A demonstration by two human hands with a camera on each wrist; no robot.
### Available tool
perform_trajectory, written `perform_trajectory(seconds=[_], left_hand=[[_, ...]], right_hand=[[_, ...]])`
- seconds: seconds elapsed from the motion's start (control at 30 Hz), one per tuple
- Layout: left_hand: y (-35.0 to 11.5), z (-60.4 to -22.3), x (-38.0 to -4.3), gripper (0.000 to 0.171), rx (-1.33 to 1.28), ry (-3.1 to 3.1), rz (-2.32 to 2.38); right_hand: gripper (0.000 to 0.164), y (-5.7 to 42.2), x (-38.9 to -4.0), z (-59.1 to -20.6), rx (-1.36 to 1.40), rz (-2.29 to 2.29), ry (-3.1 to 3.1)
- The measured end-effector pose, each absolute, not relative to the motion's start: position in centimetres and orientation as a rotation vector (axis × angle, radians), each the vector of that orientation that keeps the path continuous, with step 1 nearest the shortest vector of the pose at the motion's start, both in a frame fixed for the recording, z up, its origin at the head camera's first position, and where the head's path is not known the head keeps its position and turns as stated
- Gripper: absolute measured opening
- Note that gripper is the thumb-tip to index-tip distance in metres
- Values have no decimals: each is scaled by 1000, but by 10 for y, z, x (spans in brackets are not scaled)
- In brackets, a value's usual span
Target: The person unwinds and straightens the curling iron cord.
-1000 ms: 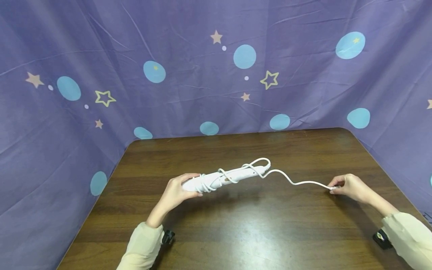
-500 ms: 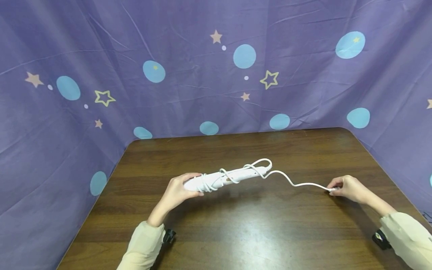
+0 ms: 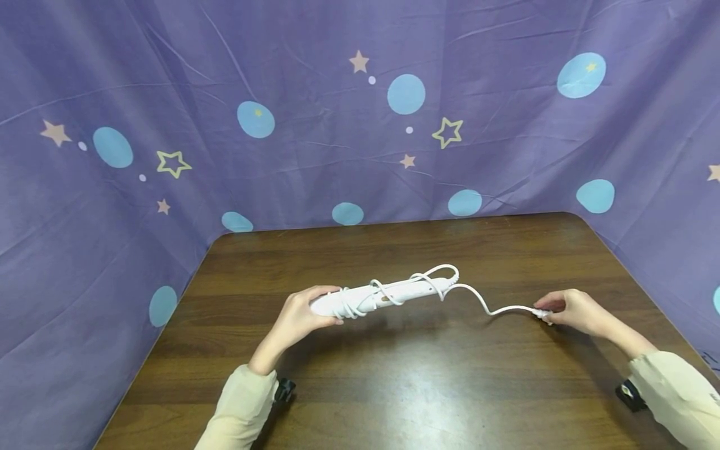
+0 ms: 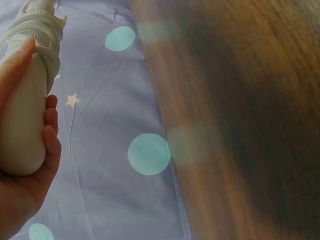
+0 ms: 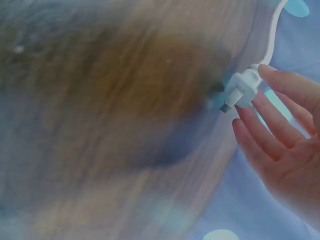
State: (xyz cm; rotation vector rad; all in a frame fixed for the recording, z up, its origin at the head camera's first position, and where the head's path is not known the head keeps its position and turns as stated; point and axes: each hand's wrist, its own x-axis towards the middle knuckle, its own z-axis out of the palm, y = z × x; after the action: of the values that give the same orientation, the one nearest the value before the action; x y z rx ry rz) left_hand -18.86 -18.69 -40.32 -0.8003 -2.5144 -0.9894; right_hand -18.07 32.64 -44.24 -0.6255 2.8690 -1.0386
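My left hand [image 3: 298, 319] grips the rounded left end of a white hair straightener [image 3: 405, 291], holding it above the table. In the left wrist view the thumb and curled fingers of this hand [image 4: 25, 195] lie round the smooth body [image 4: 22, 135]. Loops of white cord [image 4: 37, 25] wrap the straightener just beyond the thumb. From its right end the cord [image 3: 478, 299] runs in a wavy line to my right hand [image 3: 582, 312]. There the thumb and a finger pinch a white plug [image 5: 243, 87]; the other fingers stay extended. The plug's prongs [image 5: 230, 100] point away from the palm.
A brown wooden table [image 3: 360, 381] with rounded far corners lies below both hands. Behind it and at the sides hangs a purple curtain [image 3: 315, 169] with stars and blue spots. Dark wrist devices [image 3: 285, 390] sit under the cream sleeves [image 3: 239, 400].
My right hand has shifted slightly left, and more of the plug shows at its fingertips. The left hand has moved a little to the right with the straightener.
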Motion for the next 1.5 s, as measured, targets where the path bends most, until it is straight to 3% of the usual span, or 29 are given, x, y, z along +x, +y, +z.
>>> perform_trajectory(seconds=[0.63, 1.5], left_hand=[[-183, -399, -188, 53, -813, -2507, -981], [-180, -398, -188, 53, -817, -2515, -980]], right_hand=[[14, 262, -190, -402, -772, -1109, 2935], [25, 210, -208, -415, -793, -1220, 2830]])
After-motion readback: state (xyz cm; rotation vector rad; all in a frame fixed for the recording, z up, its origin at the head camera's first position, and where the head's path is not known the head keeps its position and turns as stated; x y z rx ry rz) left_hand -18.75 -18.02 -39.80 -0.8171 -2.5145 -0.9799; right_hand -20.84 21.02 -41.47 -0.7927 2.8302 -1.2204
